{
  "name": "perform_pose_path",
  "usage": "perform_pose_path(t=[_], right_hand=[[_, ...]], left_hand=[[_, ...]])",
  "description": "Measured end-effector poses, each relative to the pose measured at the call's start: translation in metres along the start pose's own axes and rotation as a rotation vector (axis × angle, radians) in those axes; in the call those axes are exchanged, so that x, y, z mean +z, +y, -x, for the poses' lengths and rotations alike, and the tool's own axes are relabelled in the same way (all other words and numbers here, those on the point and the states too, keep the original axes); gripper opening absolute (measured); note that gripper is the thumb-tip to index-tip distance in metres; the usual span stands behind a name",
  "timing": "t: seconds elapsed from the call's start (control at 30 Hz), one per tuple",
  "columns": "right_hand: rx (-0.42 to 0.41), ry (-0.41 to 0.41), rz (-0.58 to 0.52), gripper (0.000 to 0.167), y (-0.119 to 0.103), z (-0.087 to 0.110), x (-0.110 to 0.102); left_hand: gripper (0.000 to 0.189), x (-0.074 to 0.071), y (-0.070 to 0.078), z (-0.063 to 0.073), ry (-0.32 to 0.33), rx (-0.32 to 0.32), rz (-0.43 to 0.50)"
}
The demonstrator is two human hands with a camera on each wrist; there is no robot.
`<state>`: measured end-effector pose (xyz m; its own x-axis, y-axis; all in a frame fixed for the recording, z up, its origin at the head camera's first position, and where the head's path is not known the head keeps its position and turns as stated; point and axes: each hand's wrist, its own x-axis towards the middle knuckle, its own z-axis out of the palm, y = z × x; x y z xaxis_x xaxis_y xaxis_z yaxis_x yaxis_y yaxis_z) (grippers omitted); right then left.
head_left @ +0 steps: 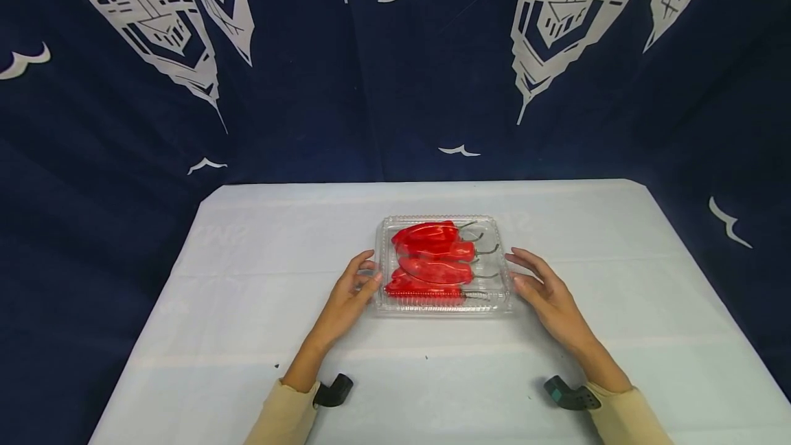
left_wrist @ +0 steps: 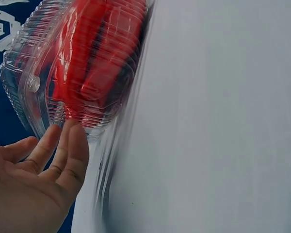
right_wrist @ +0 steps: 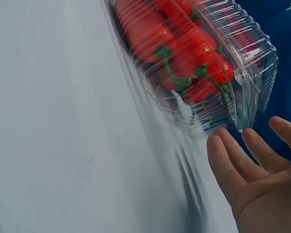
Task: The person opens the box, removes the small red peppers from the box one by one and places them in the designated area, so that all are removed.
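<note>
A clear plastic clamshell box (head_left: 445,311), its lid closed, lies on the white table with several long red peppers (head_left: 435,270) inside. Green stems (right_wrist: 172,73) point toward the right hand's side. At the box's left end is the left hand (head_left: 344,302), its loosely extended fingertips (left_wrist: 78,141) right at the wall. Across from it, the right hand (head_left: 555,307) has spread, relaxed fingers (right_wrist: 220,162) close by the right end of the box. Neither hand curls its fingers round the box.
A white cloth covers the table (head_left: 247,335). Dark blue fabric (head_left: 371,88) with white building and bird prints hangs behind it. Dark wrist-worn devices (head_left: 334,390) sit at both sleeve cuffs. Small dark specks (head_left: 277,365) lie toward the front.
</note>
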<state>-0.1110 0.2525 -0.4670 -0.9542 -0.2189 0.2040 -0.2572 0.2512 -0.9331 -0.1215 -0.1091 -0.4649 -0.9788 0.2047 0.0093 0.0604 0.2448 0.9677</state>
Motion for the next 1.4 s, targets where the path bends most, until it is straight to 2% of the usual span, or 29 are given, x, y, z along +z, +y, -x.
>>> perform_pose_path(t=[0.1,0.3,0.43,0.53,0.7,0.97,1.4], right_hand=[[0.013,0.007,-0.031,0.051,0.0007,0.0003,0.0012],[0.081,0.004,-0.088,0.052,0.0014,0.0003,0.0041],[0.128,0.000,-0.119,0.055,0.0021,-0.0001,0.0053],[0.133,-0.003,-0.153,0.058,0.0027,-0.0004,0.0063],[0.134,0.003,-0.207,0.060,0.0039,-0.0017,0.0081],[0.191,-0.023,-0.343,0.059,0.0045,-0.0026,0.0074],[0.231,-0.067,-0.475,0.059,0.0070,-0.0030,0.0047]], left_hand=[[0.054,0.0000,-0.0017,-0.0013,-0.003,-0.004,0.052],[0.058,0.0011,-0.0025,-0.0020,-0.006,-0.056,0.147],[0.061,0.0014,-0.0025,-0.0015,-0.010,-0.079,0.188],[0.062,0.0009,-0.0028,-0.0014,-0.014,-0.091,0.214],[0.063,0.0003,-0.0026,-0.0019,-0.019,-0.104,0.239],[0.065,0.0000,-0.0025,-0.0034,-0.034,-0.109,0.303],[0.067,0.0004,-0.0051,-0.0052,-0.041,-0.092,0.319]])
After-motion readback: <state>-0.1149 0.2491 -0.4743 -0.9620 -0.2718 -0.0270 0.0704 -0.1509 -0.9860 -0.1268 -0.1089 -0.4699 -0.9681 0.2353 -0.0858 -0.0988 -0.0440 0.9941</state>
